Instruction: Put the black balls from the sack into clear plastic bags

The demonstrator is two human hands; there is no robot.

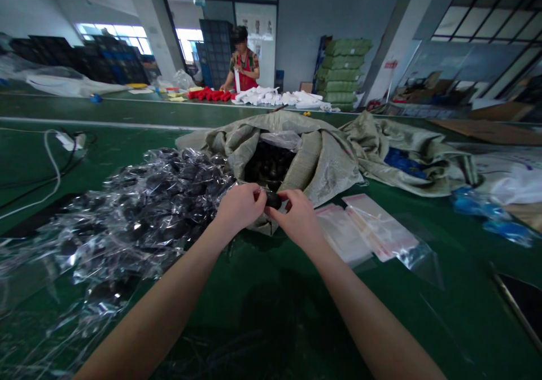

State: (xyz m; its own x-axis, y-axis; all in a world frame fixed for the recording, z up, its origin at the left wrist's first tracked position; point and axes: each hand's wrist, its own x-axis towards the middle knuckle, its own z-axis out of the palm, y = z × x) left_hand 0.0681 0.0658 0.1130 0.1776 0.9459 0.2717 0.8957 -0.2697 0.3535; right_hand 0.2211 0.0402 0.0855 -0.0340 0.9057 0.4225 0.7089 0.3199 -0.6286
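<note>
A small dark rounded object (pixel 274 200) is between my two hands, just in front of the open mouth of a woven sack (pixel 334 168). My left hand (pixel 242 208) is closed, thumb and fingers pinched at the object's left side. On its right side, my right hand (pixel 296 215) grips it between thumb and fingers. Inside the sack lie several dark round pieces (pixel 271 165). Left of my hands spreads a heap of dark pieces in clear plastic wrapping (pixel 169 193). Flat clear bags (pixel 381 225) lie to the right of my right hand.
The green table (pixel 262 278) runs under everything. A second sack (pixel 406 157) and blue plastic (pixel 491 213) lie on the right, a dark flat device (pixel 520 301) at the right edge. White cable (pixel 55 160) is at left. Across the table stands a person (pixel 245 66) by red and white items.
</note>
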